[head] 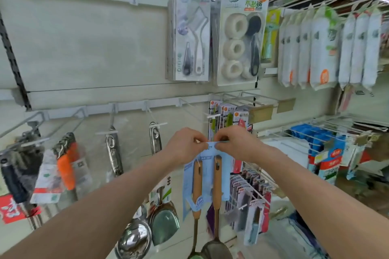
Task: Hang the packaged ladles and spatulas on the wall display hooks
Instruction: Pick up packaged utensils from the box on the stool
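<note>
Left hand, right hand pinch blue utensil card top.

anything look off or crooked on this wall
Nothing looks damaged or spilled. The only item not hanging freely is the blue pack, pinched at its top by the left hand and right hand. A red label at lower left hangs tilted.

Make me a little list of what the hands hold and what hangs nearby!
left hand: pinches top left of the blue card pack
right hand: pinches its top right
pack: two wooden-handled utensils, hanging down, not on a hook yet
nearest hook: white-tipped hook just above the hands
neighbours: steel ladle lower left, scrubber pack above
</note>
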A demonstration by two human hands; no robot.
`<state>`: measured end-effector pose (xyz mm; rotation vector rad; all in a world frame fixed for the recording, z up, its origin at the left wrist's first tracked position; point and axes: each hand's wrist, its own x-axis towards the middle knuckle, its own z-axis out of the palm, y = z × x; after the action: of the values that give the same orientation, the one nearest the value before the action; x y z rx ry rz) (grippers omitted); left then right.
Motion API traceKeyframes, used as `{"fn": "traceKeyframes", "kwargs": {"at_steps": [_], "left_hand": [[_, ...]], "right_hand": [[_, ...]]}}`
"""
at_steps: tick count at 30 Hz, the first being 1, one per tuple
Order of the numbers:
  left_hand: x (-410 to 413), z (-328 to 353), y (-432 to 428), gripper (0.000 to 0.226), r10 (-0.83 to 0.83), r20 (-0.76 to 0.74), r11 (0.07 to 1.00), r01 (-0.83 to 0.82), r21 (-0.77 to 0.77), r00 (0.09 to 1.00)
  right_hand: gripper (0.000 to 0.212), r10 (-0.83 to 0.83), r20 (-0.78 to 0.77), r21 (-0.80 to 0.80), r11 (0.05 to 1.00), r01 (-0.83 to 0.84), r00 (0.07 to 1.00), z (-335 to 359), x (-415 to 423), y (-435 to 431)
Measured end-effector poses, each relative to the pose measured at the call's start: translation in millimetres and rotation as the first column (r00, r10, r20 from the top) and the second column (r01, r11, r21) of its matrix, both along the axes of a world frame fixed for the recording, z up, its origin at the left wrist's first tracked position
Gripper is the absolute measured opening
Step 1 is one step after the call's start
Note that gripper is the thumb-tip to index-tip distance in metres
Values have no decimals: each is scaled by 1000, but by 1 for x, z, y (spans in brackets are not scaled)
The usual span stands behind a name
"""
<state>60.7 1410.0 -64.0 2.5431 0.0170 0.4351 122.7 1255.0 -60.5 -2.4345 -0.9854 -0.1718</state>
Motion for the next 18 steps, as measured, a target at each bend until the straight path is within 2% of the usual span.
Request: {"fn": "traceKeyframes", "kwargs": {"at_steps": [7,10,13,18], "left_hand": [[17,21,-11,21,148,53,989,-148,-6,987],[20,24,-12,21,220,54,975,-219,-25,974],[25,26,-11,20,268,62,963,-265,-57,961],[32,29,-14,19,313,54,949,-311,-51,948]], "right_hand": [[5,120,-75,190,976,-104,990,12,37,2],[10,157,-109,214,968,-131,982,15,45,7],[23,206,-134,233,957,-171,969,18,53,10],[18,297,-133,240,935,-260,946,19,68,12]]}}
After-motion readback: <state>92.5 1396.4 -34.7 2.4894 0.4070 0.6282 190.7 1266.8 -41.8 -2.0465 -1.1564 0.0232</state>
